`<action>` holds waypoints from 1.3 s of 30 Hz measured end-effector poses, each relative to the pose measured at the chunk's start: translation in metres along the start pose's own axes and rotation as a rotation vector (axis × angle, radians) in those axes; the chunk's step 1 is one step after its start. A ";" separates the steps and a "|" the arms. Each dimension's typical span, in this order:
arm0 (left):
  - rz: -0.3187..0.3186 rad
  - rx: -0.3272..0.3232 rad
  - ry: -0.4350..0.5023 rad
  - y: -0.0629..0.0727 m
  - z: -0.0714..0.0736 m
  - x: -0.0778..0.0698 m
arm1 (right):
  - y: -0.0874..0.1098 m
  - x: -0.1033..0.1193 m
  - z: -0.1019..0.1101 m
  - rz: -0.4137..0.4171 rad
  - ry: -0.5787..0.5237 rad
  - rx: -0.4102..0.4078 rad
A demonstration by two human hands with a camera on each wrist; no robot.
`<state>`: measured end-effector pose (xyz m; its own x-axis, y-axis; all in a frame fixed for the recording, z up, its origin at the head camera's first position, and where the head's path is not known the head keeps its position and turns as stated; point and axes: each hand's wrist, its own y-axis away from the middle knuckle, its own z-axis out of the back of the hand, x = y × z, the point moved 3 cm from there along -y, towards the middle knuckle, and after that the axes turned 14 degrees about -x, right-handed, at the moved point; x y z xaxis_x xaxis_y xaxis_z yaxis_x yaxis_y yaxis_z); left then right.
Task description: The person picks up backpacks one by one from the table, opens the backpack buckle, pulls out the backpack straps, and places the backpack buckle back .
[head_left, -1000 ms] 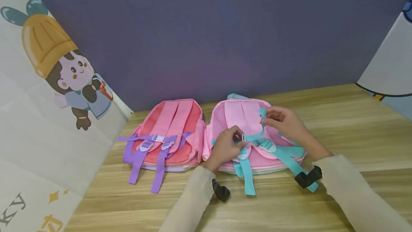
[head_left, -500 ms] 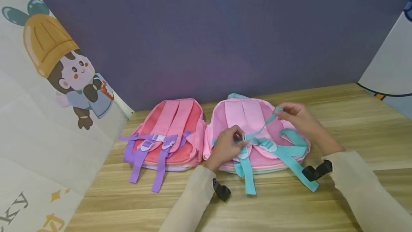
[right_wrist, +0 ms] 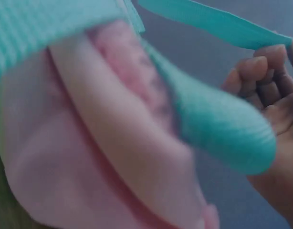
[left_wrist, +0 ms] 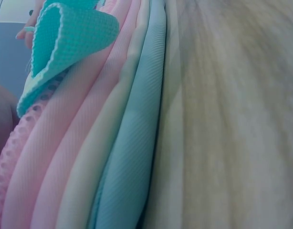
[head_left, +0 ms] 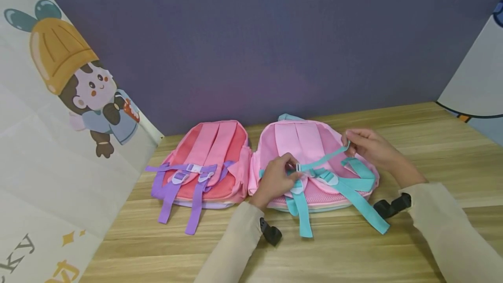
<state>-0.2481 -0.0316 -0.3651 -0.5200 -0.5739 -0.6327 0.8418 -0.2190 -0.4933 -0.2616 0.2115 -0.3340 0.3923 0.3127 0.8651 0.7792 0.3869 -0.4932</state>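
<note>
Two backpacks are lying side by side on one wooden table [head_left: 137,239].

Left of centre: one coral-pink backpack [head_left: 227,191], no hand touching it. One purple cross strap [head_left: 167,168] is crossing its middle; two purple tails [head_left: 167,202] are hanging below.

Right of centre: one light-pink backpack [head_left: 308,136], with two long teal tails [head_left: 304,219] trailing toward the bottom of the frame. At its middle, one left hand [head_left: 275,180] is pinching one small buckle [head_left: 298,167]. From there one teal strap [head_left: 324,159] is running up and right, its end being gripped between the fingertips of one right hand [head_left: 369,146].

Handling, as judged: the webbing is looking light, limp and tough, probably sliding if loosely held; pinching flat near the end is seeming best. The buckle is looking stiff, smooth, and best steadied by its sides.
</note>
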 end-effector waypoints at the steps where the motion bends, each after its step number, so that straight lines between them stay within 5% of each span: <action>1: 0.000 0.000 -0.001 0.000 0.000 0.000 | 0.001 -0.001 0.001 -0.014 0.020 -0.005; 14: 0.003 0.006 0.002 -0.001 0.000 0.000 | 0.012 -0.008 0.025 -0.239 0.317 0.050; 25: 0.014 0.015 0.007 0.000 0.000 0.001 | 0.014 -0.013 0.023 -0.362 0.526 0.129; 39: 0.006 0.005 0.010 0.000 0.000 0.002 | 0.001 0.013 0.006 -0.225 1.024 -0.174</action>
<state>-0.2493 -0.0325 -0.3668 -0.5160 -0.5674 -0.6417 0.8458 -0.2190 -0.4864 -0.2585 0.2214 -0.3238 0.3920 -0.6616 0.6393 0.9123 0.1901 -0.3627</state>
